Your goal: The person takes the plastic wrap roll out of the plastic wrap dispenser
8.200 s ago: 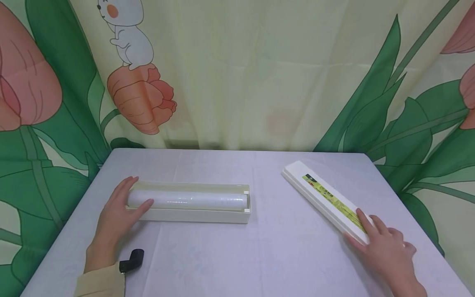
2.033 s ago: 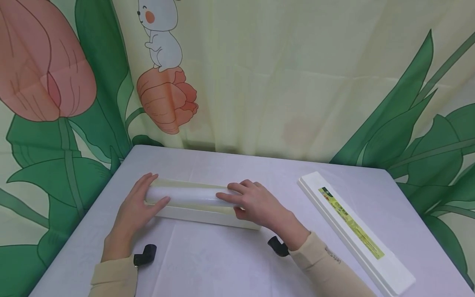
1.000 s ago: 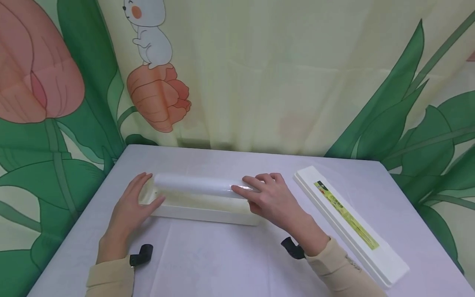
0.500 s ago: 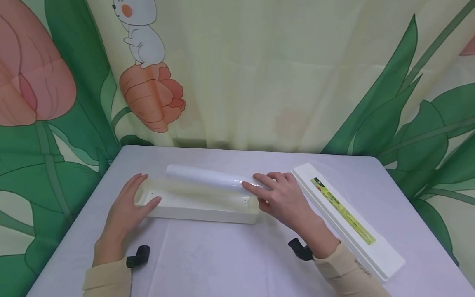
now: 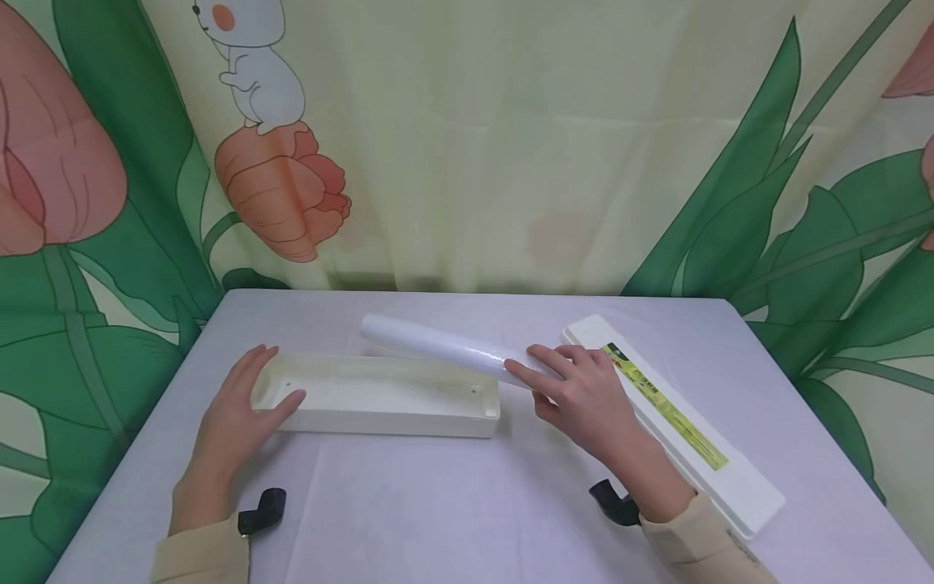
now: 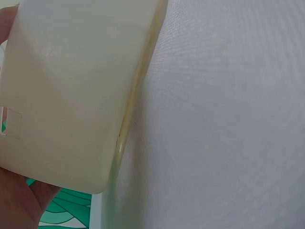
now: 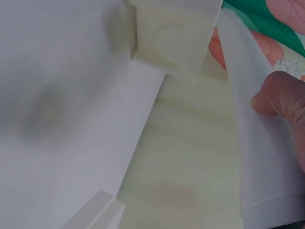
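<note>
In the head view my right hand grips the right end of a roll of cling film, a white, shiny cylinder. It is held over the back right of a long white open box, its left end pointing back and left. The right wrist view shows the thumb pressed along the roll. My left hand holds the box's left end, thumb at the front wall and fingers at the back. That end wall fills much of the left wrist view.
A long white lid with a yellow-green label lies slantwise on the right, partly behind my right forearm. A white cloth covers the table. Behind its back edge hangs a flower-printed curtain.
My right hand has gone from the lid to the roll, lifted it out of the box and carried it right and back, slanting it. My left hand stays at the box's left end.
</note>
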{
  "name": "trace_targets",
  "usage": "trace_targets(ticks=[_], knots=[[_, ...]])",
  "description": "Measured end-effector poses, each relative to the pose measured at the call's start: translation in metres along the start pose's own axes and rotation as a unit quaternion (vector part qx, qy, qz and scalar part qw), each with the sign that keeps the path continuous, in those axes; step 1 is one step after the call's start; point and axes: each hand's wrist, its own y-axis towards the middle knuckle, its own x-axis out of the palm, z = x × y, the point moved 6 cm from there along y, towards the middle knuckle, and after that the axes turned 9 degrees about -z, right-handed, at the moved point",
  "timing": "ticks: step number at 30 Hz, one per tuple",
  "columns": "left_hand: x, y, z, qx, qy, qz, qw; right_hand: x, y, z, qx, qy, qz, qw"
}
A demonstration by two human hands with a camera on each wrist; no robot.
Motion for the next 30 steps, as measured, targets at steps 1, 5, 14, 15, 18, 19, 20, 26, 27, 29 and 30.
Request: trace_targets(ticks=[1,5,14,15,18,19,20,26,27,29,30], knots=[[0.0,0.0,0.0,0.0,-0.001,0.0,1.0,-0.001,-0.003,0.001,0.001,0.0,0.004,1.0],[-0.001,-0.001,0.0,-0.002,-0.004,-0.003,1.0,-0.002,-0.012,0.004,0.012,0.007,0.005,0.9999],[-0.001,-0.002,0.003,0.004,-0.006,0.0,1.0,-0.008,-0.033,0.016,0.055,0.013,-0.006,0.9984],[-0.001,-0.002,0.003,0.005,-0.006,0.0,1.0,-0.008,-0.036,0.018,0.062,0.014,-0.007,0.9979],[0.0,-0.002,0.004,0.009,-0.007,0.0,0.9999,-0.01,-0.045,0.021,0.082,0.016,-0.013,0.9964],[0.0,-0.002,0.004,0.01,-0.008,0.0,0.9999,-0.01,-0.048,0.022,0.088,0.016,-0.016,0.9959],[0.0,-0.002,0.004,0.011,-0.008,0.001,0.9999,-0.011,-0.051,0.023,0.094,0.016,-0.021,0.9952],[-0.001,-0.002,0.004,0.016,-0.009,0.004,0.9998,-0.011,-0.07,0.026,0.12,0.012,-0.046,0.9917],[-0.001,-0.002,0.005,0.016,-0.009,0.004,0.9998,-0.011,-0.073,0.026,0.122,0.011,-0.047,0.9914],[-0.002,-0.002,0.005,0.015,-0.01,0.004,0.9998,-0.012,-0.079,0.027,0.125,0.009,-0.046,0.9911],[-0.002,-0.003,0.006,0.015,-0.01,0.004,0.9998,-0.013,-0.082,0.027,0.126,0.007,-0.044,0.991]])
